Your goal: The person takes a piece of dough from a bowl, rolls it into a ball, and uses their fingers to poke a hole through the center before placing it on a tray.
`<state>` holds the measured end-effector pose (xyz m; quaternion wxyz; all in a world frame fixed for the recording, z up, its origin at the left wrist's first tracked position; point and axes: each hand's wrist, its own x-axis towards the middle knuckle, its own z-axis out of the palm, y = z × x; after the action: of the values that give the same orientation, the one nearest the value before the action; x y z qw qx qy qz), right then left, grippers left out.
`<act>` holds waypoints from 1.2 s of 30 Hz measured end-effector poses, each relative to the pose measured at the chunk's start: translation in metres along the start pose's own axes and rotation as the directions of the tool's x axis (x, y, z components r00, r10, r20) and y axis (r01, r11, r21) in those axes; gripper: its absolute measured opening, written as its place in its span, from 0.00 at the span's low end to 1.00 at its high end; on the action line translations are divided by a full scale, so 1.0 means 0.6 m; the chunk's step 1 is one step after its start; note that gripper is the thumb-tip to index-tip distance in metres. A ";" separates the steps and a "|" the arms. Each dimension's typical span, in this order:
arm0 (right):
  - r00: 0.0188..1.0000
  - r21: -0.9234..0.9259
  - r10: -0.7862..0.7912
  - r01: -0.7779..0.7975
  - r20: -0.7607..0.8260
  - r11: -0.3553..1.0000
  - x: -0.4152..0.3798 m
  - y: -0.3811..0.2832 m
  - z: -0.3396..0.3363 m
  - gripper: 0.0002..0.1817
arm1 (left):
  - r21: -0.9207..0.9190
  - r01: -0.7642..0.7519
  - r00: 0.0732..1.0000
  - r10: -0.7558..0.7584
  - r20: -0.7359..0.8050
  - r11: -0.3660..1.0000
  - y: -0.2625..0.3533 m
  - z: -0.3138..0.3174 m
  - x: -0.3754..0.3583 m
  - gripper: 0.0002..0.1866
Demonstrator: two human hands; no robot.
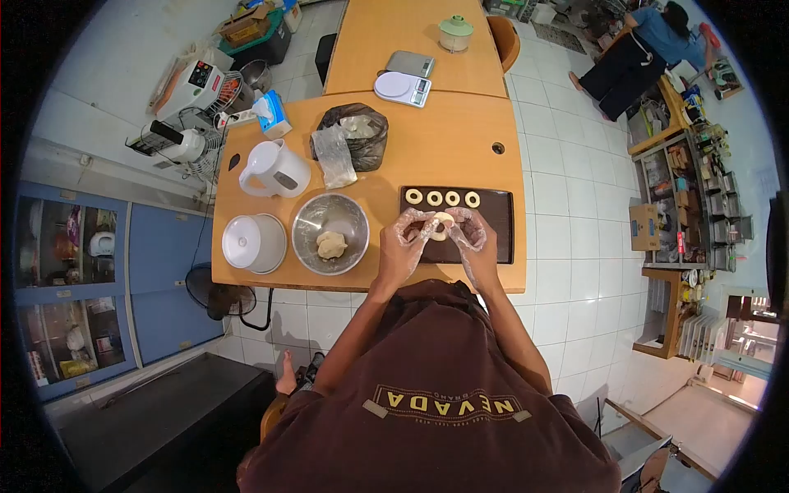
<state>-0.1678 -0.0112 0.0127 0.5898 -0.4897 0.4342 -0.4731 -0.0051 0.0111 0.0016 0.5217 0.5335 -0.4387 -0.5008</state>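
Brown shirt [427, 353] nearest; beyond, left hand [399, 241] and right hand [478, 240] pinch a dough ring [445, 217] over a dark tray [500, 238] holding four rings [433, 192]. Light, even fingertip pressure should keep it round.

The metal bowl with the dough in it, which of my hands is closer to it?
Your left. The left hand is just right of the metal bowl; the right hand is farther right, over the dark tray.
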 end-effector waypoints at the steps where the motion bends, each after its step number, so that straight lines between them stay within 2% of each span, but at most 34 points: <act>1: 1.000 -0.003 -0.004 0.004 0.003 1.000 0.000 0.004 -0.002 0.12 | 0.021 -0.002 1.000 0.002 -0.004 1.000 0.006 -0.002 -0.001 0.07; 5: 0.999 -0.004 -0.034 0.034 0.010 0.999 -0.002 0.005 -0.001 0.12 | 0.045 -0.042 0.999 0.043 -0.026 0.998 -0.018 -0.006 0.002 0.06; 8: 1.000 0.013 -0.009 0.009 0.012 1.000 -0.003 0.004 -0.002 0.12 | -0.100 0.000 1.000 -0.001 -0.012 0.995 -0.010 -0.002 0.007 0.07; 9: 1.000 -0.004 -0.012 0.012 0.013 1.000 -0.004 0.004 -0.004 0.12 | -0.216 0.086 0.996 -0.083 0.023 0.973 -0.011 -0.003 0.007 0.08; 11: 1.000 -0.036 -0.020 0.021 0.016 0.999 -0.003 0.004 -0.006 0.12 | -0.427 0.255 0.967 -0.228 0.115 0.867 -0.014 -0.007 0.007 0.09; 14: 1.000 -0.066 -0.029 0.029 0.004 0.997 -0.003 0.003 -0.007 0.13 | -0.540 0.319 0.940 -0.185 0.288 0.779 -0.011 -0.015 0.002 0.13; 17: 0.999 -0.047 -0.034 0.035 0.025 0.998 -0.002 0.000 -0.007 0.13 | -0.584 0.364 0.923 -0.197 0.331 0.726 -0.035 -0.014 0.008 0.13; 23: 0.994 0.138 -0.002 -0.014 0.110 0.990 0.002 -0.009 -0.003 0.17 | -0.746 0.510 0.860 -0.285 0.424 0.428 -0.052 -0.019 0.014 0.13; 26: 0.996 0.071 0.013 -0.019 0.085 0.997 0.004 -0.007 -0.005 0.17 | -0.762 0.516 0.855 -0.291 0.429 0.392 -0.045 -0.015 0.012 0.14; 29: 0.999 0.059 -0.034 0.032 0.032 0.998 0.006 0.006 -0.007 0.16 | -0.516 0.358 0.932 -0.267 0.244 0.778 -0.042 -0.003 0.013 0.13; 31: 0.999 0.078 -0.034 0.032 0.023 0.996 0.007 0.009 -0.005 0.15 | -0.227 0.101 0.987 -0.069 0.146 0.969 -0.042 -0.005 0.015 0.12; 32: 0.999 0.088 -0.033 0.031 0.020 0.996 0.008 0.011 -0.004 0.14 | -0.062 -0.035 0.992 0.042 0.122 0.997 -0.041 -0.006 0.015 0.11; 35: 0.998 0.087 -0.050 0.047 0.027 0.995 0.011 0.018 -0.001 0.14 | 0.126 -0.042 0.999 0.040 0.019 0.991 -0.002 -0.002 0.002 0.11; 36: 0.998 0.082 -0.045 0.042 0.032 0.996 0.011 0.017 -0.001 0.14 | 0.179 -0.087 0.996 0.087 0.011 0.980 0.004 -0.003 0.000 0.11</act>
<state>-0.1660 -0.0171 0.0023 0.6062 -0.4824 0.3938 -0.4947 -0.0029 0.0109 0.0037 0.4922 0.5579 -0.5059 -0.4367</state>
